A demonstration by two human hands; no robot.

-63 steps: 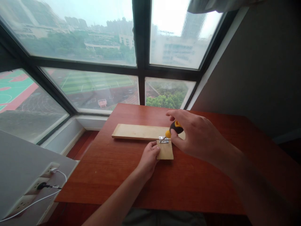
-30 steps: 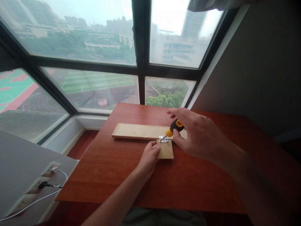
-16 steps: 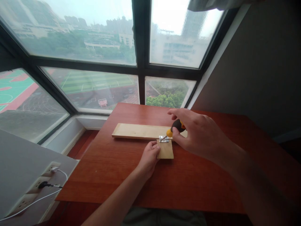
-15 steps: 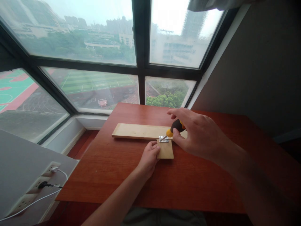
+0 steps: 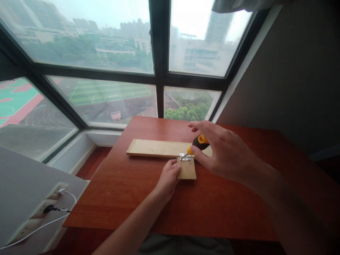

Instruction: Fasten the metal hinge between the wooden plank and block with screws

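My left hand [image 5: 169, 177] grips the left edge of a small square wooden board [image 5: 187, 170]. A silver metal hinge [image 5: 185, 157] with screws spans the seam between this board and a long pale plank [image 5: 156, 148] behind it. In my right hand [image 5: 221, 148] is a yellow and black screwdriver [image 5: 199, 142], tilted, its shaft running down left to the hinge's left part. The thumb touches the handle near its lower end, while the fingers arch over the top. The plank's right part is partly hidden by that hand.
Both boards lie on a reddish-brown wooden table [image 5: 127, 191]. Large windows with dark frames [image 5: 160, 71] rise beyond its far edge. At the lower left, plugs and cables hang from wall sockets [image 5: 44, 209]. A grey wall [image 5: 278, 78] stands to the right.
The fingers and thumb of my right hand have shifted slightly on the screwdriver, and its handle shows turned, with more yellow visible. My left hand and the boards stay put.
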